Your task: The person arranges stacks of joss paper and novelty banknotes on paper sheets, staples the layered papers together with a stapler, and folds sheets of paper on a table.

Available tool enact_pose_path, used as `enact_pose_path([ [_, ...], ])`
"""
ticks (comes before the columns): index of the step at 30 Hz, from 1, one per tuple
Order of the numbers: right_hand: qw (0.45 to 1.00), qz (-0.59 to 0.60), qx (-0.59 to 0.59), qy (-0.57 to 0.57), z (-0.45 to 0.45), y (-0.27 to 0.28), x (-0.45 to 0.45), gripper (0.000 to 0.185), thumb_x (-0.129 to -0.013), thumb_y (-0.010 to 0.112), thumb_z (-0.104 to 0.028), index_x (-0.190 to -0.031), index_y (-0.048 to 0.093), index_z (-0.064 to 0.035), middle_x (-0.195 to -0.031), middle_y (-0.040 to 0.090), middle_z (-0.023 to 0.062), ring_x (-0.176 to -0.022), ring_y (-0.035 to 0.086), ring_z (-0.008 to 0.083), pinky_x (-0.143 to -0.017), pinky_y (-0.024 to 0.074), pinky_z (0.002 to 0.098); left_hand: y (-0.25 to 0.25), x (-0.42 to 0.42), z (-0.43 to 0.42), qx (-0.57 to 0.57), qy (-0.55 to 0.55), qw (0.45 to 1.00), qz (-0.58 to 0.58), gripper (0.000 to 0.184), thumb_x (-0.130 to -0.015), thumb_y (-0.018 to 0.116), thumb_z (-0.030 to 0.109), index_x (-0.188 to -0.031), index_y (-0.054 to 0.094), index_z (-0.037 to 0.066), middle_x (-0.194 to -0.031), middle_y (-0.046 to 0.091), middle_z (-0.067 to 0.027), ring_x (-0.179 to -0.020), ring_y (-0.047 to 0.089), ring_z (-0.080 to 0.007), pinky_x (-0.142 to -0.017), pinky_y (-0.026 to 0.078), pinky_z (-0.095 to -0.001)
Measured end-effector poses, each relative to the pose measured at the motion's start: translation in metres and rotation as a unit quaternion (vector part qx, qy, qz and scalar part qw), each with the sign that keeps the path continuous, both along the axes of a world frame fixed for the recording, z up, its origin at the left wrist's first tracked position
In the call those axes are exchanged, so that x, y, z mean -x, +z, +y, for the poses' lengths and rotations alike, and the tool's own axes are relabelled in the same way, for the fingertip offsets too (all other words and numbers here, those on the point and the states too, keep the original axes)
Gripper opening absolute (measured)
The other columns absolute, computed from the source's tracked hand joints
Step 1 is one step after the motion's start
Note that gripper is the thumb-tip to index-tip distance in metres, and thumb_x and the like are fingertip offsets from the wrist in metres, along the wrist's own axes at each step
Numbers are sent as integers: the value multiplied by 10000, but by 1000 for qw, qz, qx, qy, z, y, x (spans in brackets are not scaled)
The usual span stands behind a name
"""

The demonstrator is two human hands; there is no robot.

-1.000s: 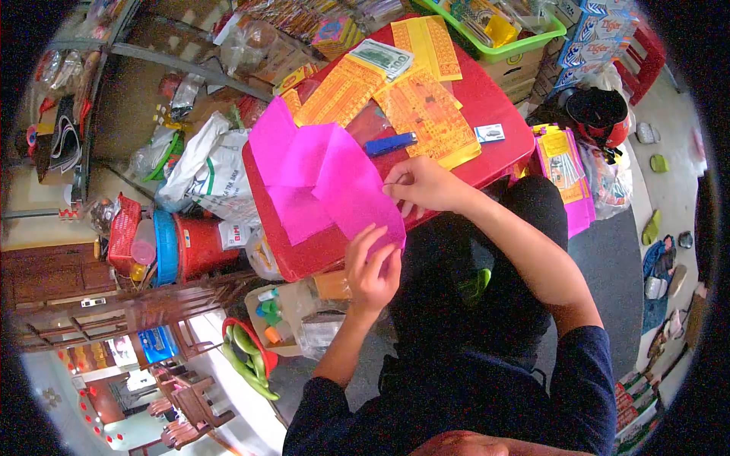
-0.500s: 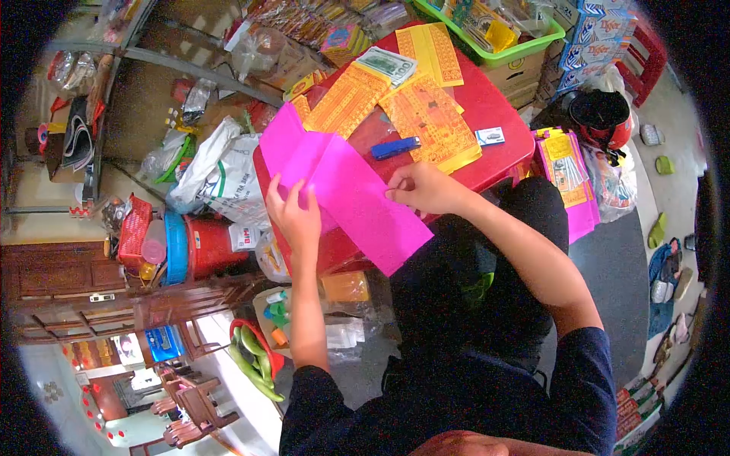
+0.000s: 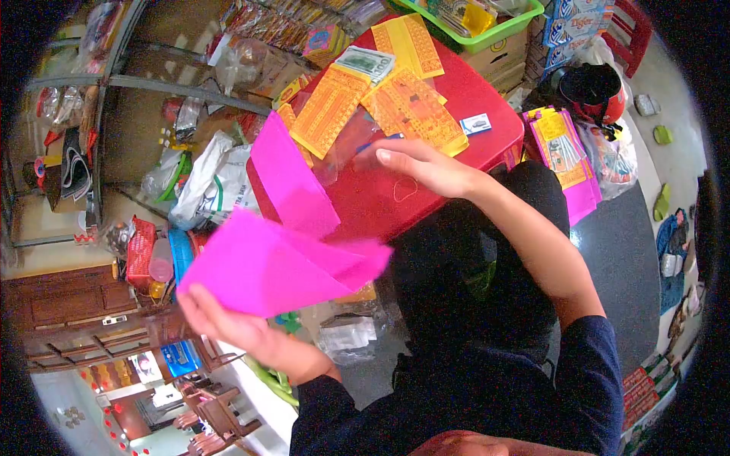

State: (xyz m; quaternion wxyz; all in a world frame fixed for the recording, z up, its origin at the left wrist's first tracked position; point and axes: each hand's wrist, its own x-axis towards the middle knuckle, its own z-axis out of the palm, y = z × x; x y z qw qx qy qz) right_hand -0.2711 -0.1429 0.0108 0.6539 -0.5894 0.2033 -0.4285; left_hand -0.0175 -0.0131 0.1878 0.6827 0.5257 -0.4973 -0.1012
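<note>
My left hand [image 3: 228,325] grips the lower left edge of a folded magenta paper sheet [image 3: 262,266], held up off the table at its near left side. The sheet is bent and its right end hangs loose. Another magenta paper piece [image 3: 293,186] lies on the red table [image 3: 357,216]. My right hand [image 3: 430,169] hovers over the table with fingers stretched out, blurred at the tips. Just beyond those fingers is a blue stapler [image 3: 392,137], mostly hidden. A thin rubber band [image 3: 405,190] lies below the hand.
Orange printed papers [image 3: 414,114] and a stack of printed notes [image 3: 366,62] cover the table's far side, with a small white-and-blue box [image 3: 476,124]. A green basket [image 3: 487,38] stands beyond. To the right are wrapped pink-and-yellow packets [image 3: 563,152] and a dark helmet-like object [image 3: 591,87].
My left hand has moved down and left, lifting a magenta sheet off the table and away from the other piece. My right hand has let go of the paper and shifted toward the stapler.
</note>
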Motion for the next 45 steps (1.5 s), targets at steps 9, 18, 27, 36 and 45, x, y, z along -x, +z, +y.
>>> enact_pose_path([
  [9, 968, 71, -63, 231, 20, 15, 0, 642, -1013, 584, -542, -1269, 647, 43, -1066, 722, 130, -954, 695, 233, -844, 569, 374, -123, 6, -72, -216, -29, 962, 166, 308, -1064, 575, 301, -1157, 625, 12, -1107, 666, -78, -997, 645, -176, -877, 514, -338],
  [18, 979, 187, 74, 15, 24, -16, -27, 326, -964, 713, -257, -1133, 696, 21, -957, 750, 204, -826, 715, 253, -792, 553, 402, -161, 36, -62, -148, 40, 969, 193, 359, -1064, 557, 315, -1229, 574, -5, -1163, 634, -117, -1041, 633, -210, -900, 514, -375],
  [27, 988, 145, 27, -54, 27, -11, -26, 286, -981, 691, -238, -1084, 702, 28, -903, 736, 196, -804, 715, 249, -769, 555, 393, -197, 43, -36, -217, -85, 926, 296, 515, -1001, 667, 266, -1416, 505, 8, -1358, 592, -145, -1236, 594, -280, -1047, 488, -463],
  [36, 770, 381, 369, -354, -15, -21, -10, 470, -817, 702, -177, -1270, 620, -84, -1200, 675, 76, -1249, 554, 285, -1088, 404, 452, -200, 16, -12, -284, -2, 932, 225, 453, -1034, 640, 263, -1363, 562, -39, -1295, 645, -132, -1173, 624, -225, -1014, 490, -389],
  [45, 787, 384, 353, -328, -25, -34, -34, 278, -841, 697, -125, -1113, 723, -76, -1004, 659, 107, -1079, 622, 300, -1013, 458, 469, -208, 19, -16, -261, -33, 942, 208, 385, -1038, 646, 245, -1305, 613, -30, -1248, 665, -82, -1131, 615, -168, -989, 475, -347],
])
